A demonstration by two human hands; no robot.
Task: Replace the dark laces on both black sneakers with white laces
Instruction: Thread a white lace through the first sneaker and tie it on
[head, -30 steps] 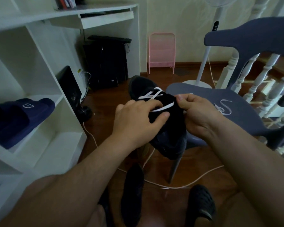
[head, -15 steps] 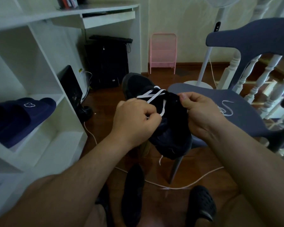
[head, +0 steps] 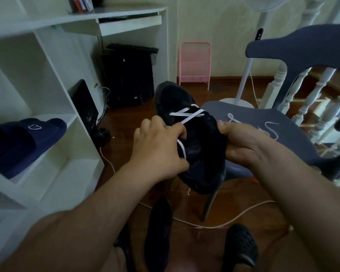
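A black sneaker (head: 200, 146) is held up in front of me, toe pointing away. A white lace (head: 186, 114) crosses its front eyelets. My left hand (head: 159, 146) pinches a loose run of that lace at the shoe's left side. My right hand (head: 241, 142) grips the shoe's right edge near the tongue. The lace's other end (head: 271, 130) lies curled on the blue chair seat (head: 249, 116). A second black sneaker (head: 158, 236) lies on the floor below, between my legs.
A white shelf unit (head: 53, 107) with a navy slipper (head: 22, 142) stands at left. A black computer tower (head: 128, 75) sits under the desk. A pink rack (head: 194, 63), a fan pole (head: 247, 69) and white banisters (head: 310, 99) stand behind. A white cable (head: 224, 222) runs across the wooden floor.
My left hand has pulled the lace through toward the shoe's left side, and the sneaker has tilted so its toe points further away. My right hand keeps its grip.
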